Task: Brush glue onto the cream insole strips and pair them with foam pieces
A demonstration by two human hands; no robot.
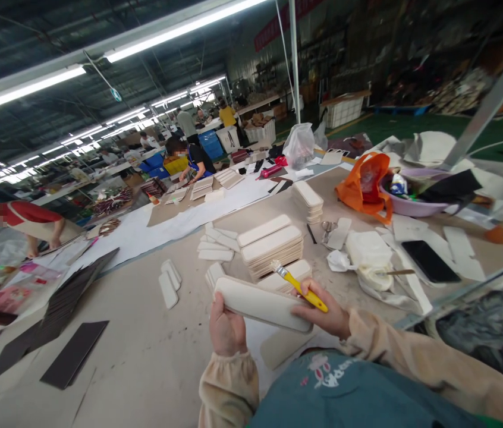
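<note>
Cream-white and rounded at its ends, a long flat padded panel (263, 306) is held up between both hands just above the pale bench (144, 351). The left hand (226, 329) grips its left end, fingers curled behind and thumb laid along the front edge. The right hand (327, 313) closes around the panel's right end and at the same time pinches a yellow-handled brush with pale bristles (298, 286), whose bristle end points up and away from the hand, over the panel's upper edge.

Just beyond the hands stand stacks of similar cream panels (272, 246), and a further, narrower stack (308, 201) rises behind them. To the left of the left hand lie a few small loose cream pieces (170, 282) on the bench, and farther left, well apart, dark flat sheets (73, 351) are spread out. To the right of the right hand sit a white container holding glue with a stick in it (374, 274), a black phone lying flat (430, 261), and beyond them a pair of scissors (327, 227), an orange bag (362, 184) and a lilac basin filled with odds and ends (412, 205). Far off past the left hand, other people lean over the long bench; one wears a red top (28, 214).
</note>
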